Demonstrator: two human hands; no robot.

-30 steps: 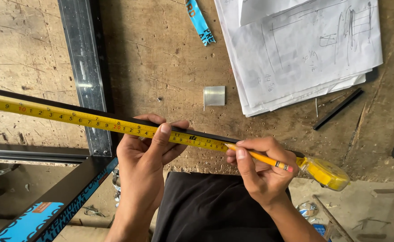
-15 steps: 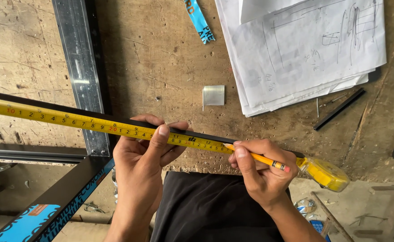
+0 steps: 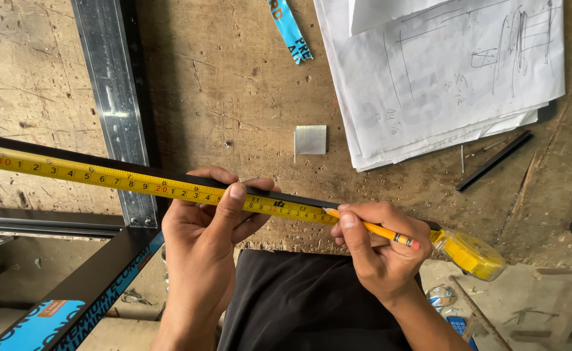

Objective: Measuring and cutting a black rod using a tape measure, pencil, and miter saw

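So the yellow tape measure blade (image 3: 104, 177) runs from the left edge of the frame across to its yellow case (image 3: 471, 252) at lower right, laid along a thin black bar (image 3: 286, 196) that sits just under it. Left hand (image 3: 201, 253) is clamped around both, thumb pinning the blade flat onto the bar near the middle of the frame. Right hand (image 3: 380, 257) has a narrow pinch grip on a yellow pencil (image 3: 370, 227), tip touching the blade's edge just right of the thumb.

Handling-wise, I'd say that blade is springy thin steel, light, prone to sliding or curling, so pinning it right next to the mark makes sense. The bar looks stiff, smooth and slippery-ish.

Worktop (image 3: 234, 84) is rough, scuffed chipboard. There's a shiny galvanised channel (image 3: 114, 110) at upper left, a little square metal offcut (image 3: 311, 139) in the centre, and a stack of sketched paper sheets (image 3: 442, 78) upper right.
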